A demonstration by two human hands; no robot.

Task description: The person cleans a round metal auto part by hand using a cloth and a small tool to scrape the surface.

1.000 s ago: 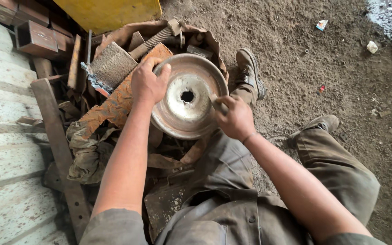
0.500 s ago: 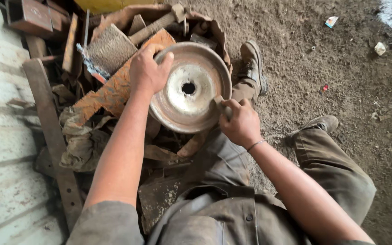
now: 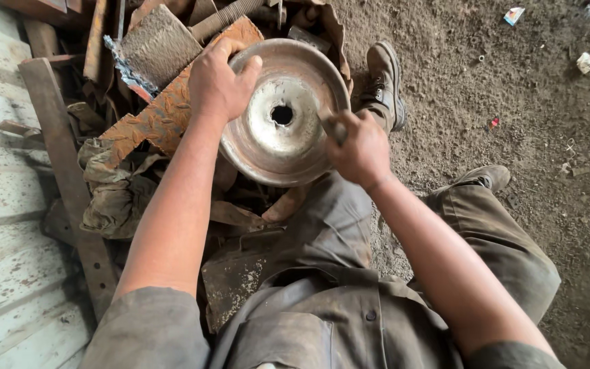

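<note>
Nearest, the right hand is clenched around a small tool set against the metal disc, which the left hand clamps by its far rim, steadying it above rusty scrap plates.

A rough scrap-metal workshop yard, to judge by the bare dirt floor strewn with litter on the right, the heap of rusty plates, bars and angle iron (plus grimy rags) on the left.
</note>
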